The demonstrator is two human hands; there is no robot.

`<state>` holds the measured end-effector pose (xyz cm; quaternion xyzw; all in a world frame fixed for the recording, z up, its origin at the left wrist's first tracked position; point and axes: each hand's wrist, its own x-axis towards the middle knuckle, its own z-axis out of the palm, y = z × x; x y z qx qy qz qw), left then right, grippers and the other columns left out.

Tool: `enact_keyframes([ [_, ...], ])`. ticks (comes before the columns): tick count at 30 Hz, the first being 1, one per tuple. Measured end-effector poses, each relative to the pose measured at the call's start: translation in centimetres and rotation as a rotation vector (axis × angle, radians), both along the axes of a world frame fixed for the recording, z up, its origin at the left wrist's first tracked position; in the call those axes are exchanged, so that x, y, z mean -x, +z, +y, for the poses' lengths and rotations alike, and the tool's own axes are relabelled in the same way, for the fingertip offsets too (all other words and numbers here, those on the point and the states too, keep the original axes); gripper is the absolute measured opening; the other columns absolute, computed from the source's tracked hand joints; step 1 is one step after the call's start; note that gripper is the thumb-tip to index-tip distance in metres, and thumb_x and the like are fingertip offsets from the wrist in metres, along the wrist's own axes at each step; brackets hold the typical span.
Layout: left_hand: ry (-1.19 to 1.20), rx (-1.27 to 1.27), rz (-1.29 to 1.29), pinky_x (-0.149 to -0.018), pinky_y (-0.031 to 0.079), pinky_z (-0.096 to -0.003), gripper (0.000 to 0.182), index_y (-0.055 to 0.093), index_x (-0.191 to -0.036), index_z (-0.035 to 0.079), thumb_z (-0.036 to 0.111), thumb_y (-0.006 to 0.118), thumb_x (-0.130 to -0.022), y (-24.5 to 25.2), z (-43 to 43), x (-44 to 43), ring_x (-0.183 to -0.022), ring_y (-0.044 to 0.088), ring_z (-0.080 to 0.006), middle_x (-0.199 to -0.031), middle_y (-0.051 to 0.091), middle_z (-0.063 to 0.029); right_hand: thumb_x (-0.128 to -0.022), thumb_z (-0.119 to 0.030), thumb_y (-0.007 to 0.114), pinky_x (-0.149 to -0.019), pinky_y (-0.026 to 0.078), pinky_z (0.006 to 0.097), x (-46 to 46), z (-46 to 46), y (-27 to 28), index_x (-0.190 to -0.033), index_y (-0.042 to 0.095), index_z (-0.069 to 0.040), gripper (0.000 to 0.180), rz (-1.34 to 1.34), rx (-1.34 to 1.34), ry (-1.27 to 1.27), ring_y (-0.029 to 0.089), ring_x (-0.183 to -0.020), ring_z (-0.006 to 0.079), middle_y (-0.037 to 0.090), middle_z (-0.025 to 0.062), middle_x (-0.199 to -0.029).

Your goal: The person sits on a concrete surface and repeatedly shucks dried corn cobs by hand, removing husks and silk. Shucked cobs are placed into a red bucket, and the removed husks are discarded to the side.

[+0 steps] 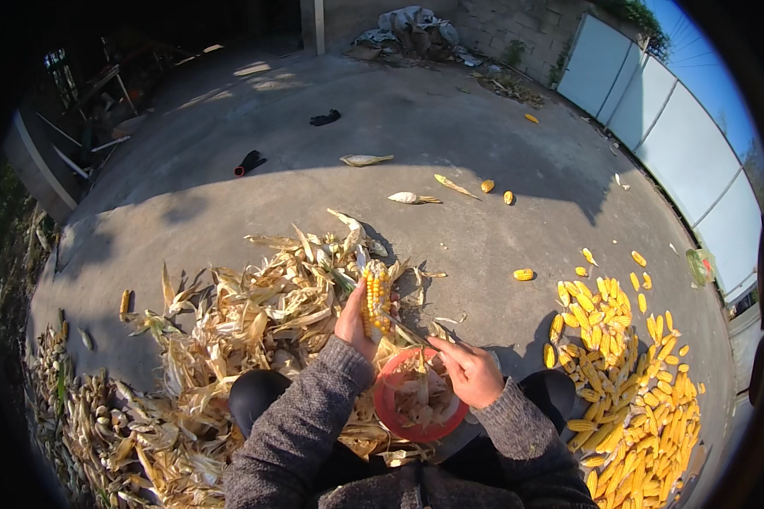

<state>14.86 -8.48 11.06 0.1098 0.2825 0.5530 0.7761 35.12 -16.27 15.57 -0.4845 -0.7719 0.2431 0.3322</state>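
Note:
Upright in my left hand (pixel 354 321) is a husked ear of corn (pixel 377 298) with yellow kernels, its pale tip end upward. My right hand (pixel 471 372) grips a thin, pointed tool (pixel 410 331) whose far end reaches the lower part of the ear. I cannot tell what kind of tool it is. Below my hands stands a red plastic basin (pixel 387 407) that holds pale husk scraps. Dry corn husks (pixel 254 324) lie heaped to the left of the basin, close to my left forearm.
A pile of husked yellow corn ears (pixel 643 413) lies at the right. Unhusked ears (pixel 95 413) are heaped at the far left. Ahead on the concrete floor (pixel 331 184) are a few stray ears and two dark gloves (pixel 249 163). White metal panels (pixel 681 140) border the right side.

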Motion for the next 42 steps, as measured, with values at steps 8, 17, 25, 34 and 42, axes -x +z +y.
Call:
enact_keyframes([
  [8,0.028,-0.066,0.037,-0.056,0.046,-0.0301,0.044,0.051,-0.118,0.009,0.046,0.043,-0.095,0.1,-0.2,-0.2,-0.073,0.058,-0.0179,-0.091,0.061,-0.0089,-0.089,-0.004,0.055,-0.056,0.046,0.0276,0.0,-0.5,-1.3,-0.116,0.061,-0.006,0.028,0.079,0.211,-0.037,0.056,-0.060,0.0143,0.059,0.0088,-0.071],
  [17,-0.047,-0.098,-0.012,-0.063,0.051,-0.0314,0.043,0.044,-0.125,0.010,0.042,0.041,-0.097,-1.4,-0.3,-0.2,-0.080,0.059,-0.0194,-0.096,0.059,-0.0093,-0.091,-0.003,0.052,-0.055,0.044,0.0254,0.7,-0.3,-2.2,-0.117,0.060,-0.004,0.027,0.106,0.122,-0.021,0.050,-0.060,0.0088,0.053,0.0037,-0.067],
  [25,-0.097,0.010,0.028,-0.060,0.047,-0.0320,0.043,0.052,-0.116,0.011,0.047,0.041,-0.095,-0.6,-0.9,-2.1,-0.073,0.058,-0.0188,-0.090,0.061,-0.0074,-0.092,-0.003,0.050,-0.058,0.045,0.0257,1.9,0.1,-5.3,-0.119,0.055,-0.001,0.027,0.359,0.137,0.004,0.053,-0.062,0.0116,0.056,0.0050,-0.071],
  [34,-0.086,-0.022,-0.050,-0.073,0.050,-0.0338,0.039,0.052,-0.119,0.010,0.041,0.044,-0.096,-2.2,-0.8,-1.6,-0.085,0.059,-0.0214,-0.099,0.061,-0.0094,-0.084,-0.018,0.069,-0.056,0.041,0.0203,2.3,2.1,-3.6,-0.096,0.059,0.001,0.024,0.506,0.317,-0.163,0.048,-0.062,0.0031,0.056,-0.0004,-0.070],
  [42,-0.184,-0.012,-0.017,-0.085,0.050,-0.0379,0.034,0.049,-0.120,0.008,0.033,0.042,-0.098,-0.8,-2.0,-2.8,-0.098,0.059,-0.0209,-0.109,0.059,-0.0095,-0.083,-0.010,0.069,-0.053,0.039,0.0187,3.6,4.5,-4.4,-0.083,0.055,-0.002,0.017,0.511,0.282,-0.180,0.048,-0.062,0.0015,0.055,-0.0039,-0.069],
])
